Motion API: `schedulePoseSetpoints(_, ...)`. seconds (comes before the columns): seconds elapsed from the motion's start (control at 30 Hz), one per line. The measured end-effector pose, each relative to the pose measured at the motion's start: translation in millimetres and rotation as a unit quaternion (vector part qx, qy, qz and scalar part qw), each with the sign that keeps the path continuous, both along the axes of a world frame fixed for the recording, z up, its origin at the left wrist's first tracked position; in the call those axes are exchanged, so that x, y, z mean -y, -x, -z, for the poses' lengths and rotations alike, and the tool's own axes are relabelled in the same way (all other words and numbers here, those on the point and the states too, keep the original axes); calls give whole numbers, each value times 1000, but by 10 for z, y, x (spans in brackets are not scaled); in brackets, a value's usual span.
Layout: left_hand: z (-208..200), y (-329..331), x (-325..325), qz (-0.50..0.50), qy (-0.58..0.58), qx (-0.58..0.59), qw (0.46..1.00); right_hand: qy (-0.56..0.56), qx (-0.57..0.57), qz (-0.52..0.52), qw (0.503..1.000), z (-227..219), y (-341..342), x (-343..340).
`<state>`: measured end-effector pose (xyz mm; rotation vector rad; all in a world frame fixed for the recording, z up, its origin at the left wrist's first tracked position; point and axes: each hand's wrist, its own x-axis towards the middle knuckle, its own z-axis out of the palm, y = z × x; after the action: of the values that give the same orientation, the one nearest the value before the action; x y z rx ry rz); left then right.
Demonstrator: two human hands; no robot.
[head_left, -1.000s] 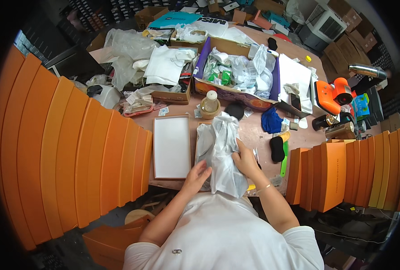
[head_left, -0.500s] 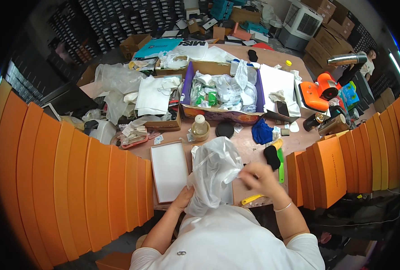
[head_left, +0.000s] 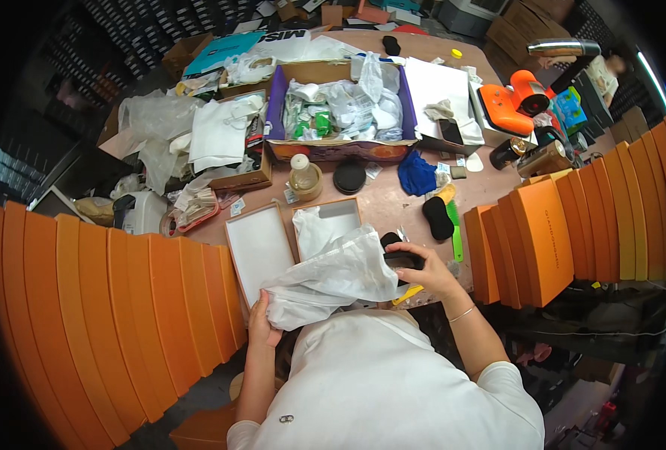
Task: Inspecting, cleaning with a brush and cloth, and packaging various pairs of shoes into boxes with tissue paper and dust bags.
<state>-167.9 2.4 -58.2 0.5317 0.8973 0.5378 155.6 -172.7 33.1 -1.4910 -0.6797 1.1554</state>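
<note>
A thin, see-through white bag (head_left: 336,274) lies slantwise in front of my body, its mouth toward the right. My left hand (head_left: 262,324) is closed on the bag's lower left end. At the mouth, my right hand (head_left: 432,271) grips a dark, curved, glossy object (head_left: 404,260). Part of that object is hidden by my fingers and the bag, so its exact kind cannot be made out. Behind the bag is an open shallow box (head_left: 348,212) with white tissue in it. Its white-lined lid or tray (head_left: 260,247) sits to the left.
Orange boxes (head_left: 130,300) stand in a long row at left, with more orange boxes (head_left: 539,240) at right. A purple-edged carton (head_left: 340,150) of packets stands behind. Nearer are a bottle (head_left: 303,176), black sponge (head_left: 438,217), green comb (head_left: 456,236) and yellow-handled tool (head_left: 408,295).
The bag has gone from upright to slanting sideways. My right hand, blurred beside it before, now grips a dark object at its mouth. The view has shifted.
</note>
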Motion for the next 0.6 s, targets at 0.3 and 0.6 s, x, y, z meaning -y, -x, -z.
schedulePoseSetpoints(0.3, 87, -422, 103, 114, -95, 94, 984, -141, 180, 14, 973, -49, 200, 37)
schedulePoseSetpoints(0.6, -358, -90, -841, -241, -89, 144, 956, -43, 257, 73, 963, 73, -17, 416)
